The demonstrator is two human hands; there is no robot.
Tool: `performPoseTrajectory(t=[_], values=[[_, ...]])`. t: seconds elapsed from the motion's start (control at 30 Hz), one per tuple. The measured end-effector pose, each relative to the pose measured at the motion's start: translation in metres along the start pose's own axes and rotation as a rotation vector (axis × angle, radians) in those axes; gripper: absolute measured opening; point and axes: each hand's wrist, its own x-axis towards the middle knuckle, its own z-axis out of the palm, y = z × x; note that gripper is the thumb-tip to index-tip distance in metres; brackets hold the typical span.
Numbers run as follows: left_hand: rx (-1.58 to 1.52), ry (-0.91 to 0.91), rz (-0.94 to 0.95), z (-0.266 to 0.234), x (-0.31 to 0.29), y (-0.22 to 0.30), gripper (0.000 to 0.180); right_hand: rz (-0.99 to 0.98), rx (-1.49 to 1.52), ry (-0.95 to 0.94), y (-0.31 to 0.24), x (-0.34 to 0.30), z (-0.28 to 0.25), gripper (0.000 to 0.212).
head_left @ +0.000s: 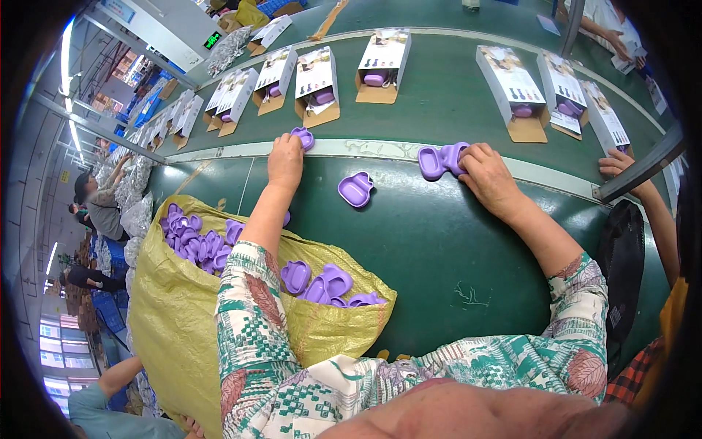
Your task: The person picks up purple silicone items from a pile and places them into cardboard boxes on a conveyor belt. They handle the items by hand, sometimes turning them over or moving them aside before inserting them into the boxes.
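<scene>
My left hand (pixel 286 162) is closed on a small purple shell (pixel 305 139) at the metal strip along the table's far edge. Further right, the fingers of my right hand (pixel 488 174) curl over the end of some joined or touching purple hollow pieces (pixel 431 162), lying on the same strip; I cannot tell how many there are. Between my hands a single purple shell (pixel 355 190), shaped like a shallow dish with ear-like bumps, rests on the green table, hollow side up. Under my left forearm, a yellow woven sack (pixel 172 314) holds many more purple shells (pixel 316 285).
Beyond the metal strip (pixel 365 150), a green conveyor (pixel 431 95) carries open white boxes (pixel 314 77) with purple items inside. A metal post (pixel 651 164) stands at the right, where another person's hand (pixel 618 164) touches a box. Another person's arm (pixel 121 375) shows at the lower left.
</scene>
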Motion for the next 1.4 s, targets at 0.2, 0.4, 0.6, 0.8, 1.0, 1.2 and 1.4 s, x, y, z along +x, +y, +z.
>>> performPoseTrajectory(t=[0.2, 0.4, 0.6, 0.8, 1.0, 1.2, 1.4], values=[[-0.122, -0.005, 0.195, 0.006, 0.065, 0.039, 0.012, 0.053, 0.135, 0.126, 0.007, 0.003, 0.000, 0.025], [0.041, -0.092, 0.144, 0.025, 0.119, 0.054, 0.009, 0.052, 0.140, 0.133, 0.005, 0.004, 0.002, 0.024], [0.148, 0.004, -0.047, 0.040, 0.113, 0.085, 0.013, -0.053, -0.034, 0.193, 0.036, 0.043, 0.010, 0.019], [-0.070, -0.053, 0.192, -0.002, 0.054, 0.113, 0.019, 0.005, -0.436, 0.246, 0.100, 0.109, 0.043, 0.016], [-0.177, -0.434, 0.177, -0.079, -0.047, 0.099, 0.023, 0.134, -0.399, 0.436, 0.097, 0.109, 0.033, 0.011], [-0.234, -0.207, 0.280, -0.066, -0.061, 0.094, 0.019, -0.183, 0.030, 0.073, -0.008, 0.046, 0.022, 0.023], [-0.169, -0.058, 0.502, -0.047, -0.039, 0.088, 0.014, -0.262, -0.088, 0.095, -0.016, 0.053, 0.031, 0.019]])
